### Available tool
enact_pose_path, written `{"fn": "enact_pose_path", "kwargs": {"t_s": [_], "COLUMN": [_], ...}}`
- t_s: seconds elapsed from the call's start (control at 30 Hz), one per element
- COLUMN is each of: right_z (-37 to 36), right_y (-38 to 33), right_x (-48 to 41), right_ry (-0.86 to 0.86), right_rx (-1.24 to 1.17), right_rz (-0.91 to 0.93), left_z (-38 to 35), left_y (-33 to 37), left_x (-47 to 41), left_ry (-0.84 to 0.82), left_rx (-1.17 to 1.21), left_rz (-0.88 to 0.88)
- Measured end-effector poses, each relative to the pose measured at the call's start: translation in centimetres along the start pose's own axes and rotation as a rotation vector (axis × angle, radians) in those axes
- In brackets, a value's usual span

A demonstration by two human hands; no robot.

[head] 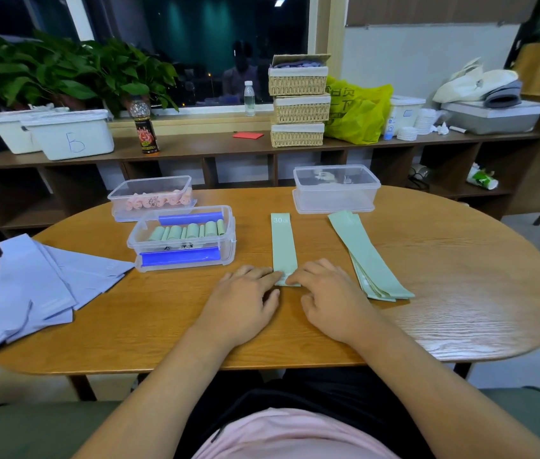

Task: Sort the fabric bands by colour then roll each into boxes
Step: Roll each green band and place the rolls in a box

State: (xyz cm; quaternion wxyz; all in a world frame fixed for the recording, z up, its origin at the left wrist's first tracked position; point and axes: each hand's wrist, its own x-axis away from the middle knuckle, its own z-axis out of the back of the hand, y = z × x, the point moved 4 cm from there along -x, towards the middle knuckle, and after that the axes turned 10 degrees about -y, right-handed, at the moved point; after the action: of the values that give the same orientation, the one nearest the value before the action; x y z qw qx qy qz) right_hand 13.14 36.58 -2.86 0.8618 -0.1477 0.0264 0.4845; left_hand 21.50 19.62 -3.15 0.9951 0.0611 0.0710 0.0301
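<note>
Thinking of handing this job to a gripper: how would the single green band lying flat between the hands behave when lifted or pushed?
The green band lies thin and dead flat on the table, so it probably droops limp if lifted by one end. Pushed, it likely buckles or slides rather than moving stiffly. Rolls in the clip-lid box suggest it coils easily, and may unroll when released.
</note>
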Motion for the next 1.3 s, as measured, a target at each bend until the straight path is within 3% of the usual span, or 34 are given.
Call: {"fn": "enact_pose_path", "kwargs": {"t_s": [0.5,0.77,1.07,1.3], "right_z": [0.9,0.4,-0.2,0.1], "right_y": [1.1,1.5,2.0,1.9], "right_x": [-3.3,-4.0,-4.2,-3.8], "right_ry": [-0.096,-0.054,-0.068,0.029], "right_rx": [0.037,0.030,0.105,0.014], "right_rz": [-0.009,-0.052,-0.070,-0.026], "left_z": [0.4,0.5,1.0,0.5], "left_y": [0.0,-1.3,-0.4,-0.9], "left_x": [-0.2,-1.3,-1.7,-3.0], "left_ry": [0.017,-0.057,-0.025,-0.038], "left_rx": [0.112,0.367,0.243,0.223], "left_rz": [0.031,0.115,0.069,0.061]}}
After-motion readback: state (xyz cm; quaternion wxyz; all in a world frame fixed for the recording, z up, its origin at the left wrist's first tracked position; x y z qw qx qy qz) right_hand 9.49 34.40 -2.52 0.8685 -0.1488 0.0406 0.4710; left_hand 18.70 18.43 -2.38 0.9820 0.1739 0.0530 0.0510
